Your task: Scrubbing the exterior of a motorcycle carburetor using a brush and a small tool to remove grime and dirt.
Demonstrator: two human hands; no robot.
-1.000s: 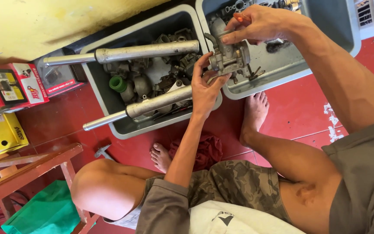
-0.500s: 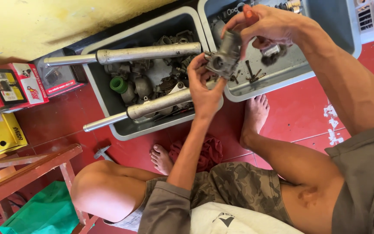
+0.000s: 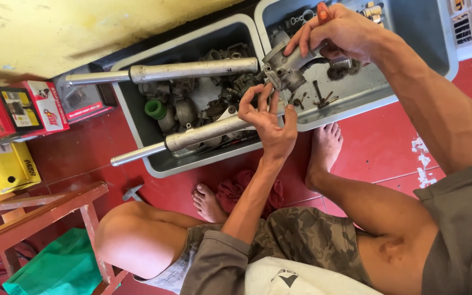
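While the right hand (image 3: 342, 30) grips a grey metal carburettor body (image 3: 286, 66), the left hand (image 3: 269, 117) stays apart. Its fingers spread open, empty, just below it, above two grey bins (image 3: 137, 117).

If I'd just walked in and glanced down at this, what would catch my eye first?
Probably the grey metal engine part held up at top centre: the right hand has it in its grip, while the left hand spreads its fingers open just below. Next, two long silver tubes lie across a grey bin full of greasy metal parts, on a red floor. At far left sit red and yellow boxes.
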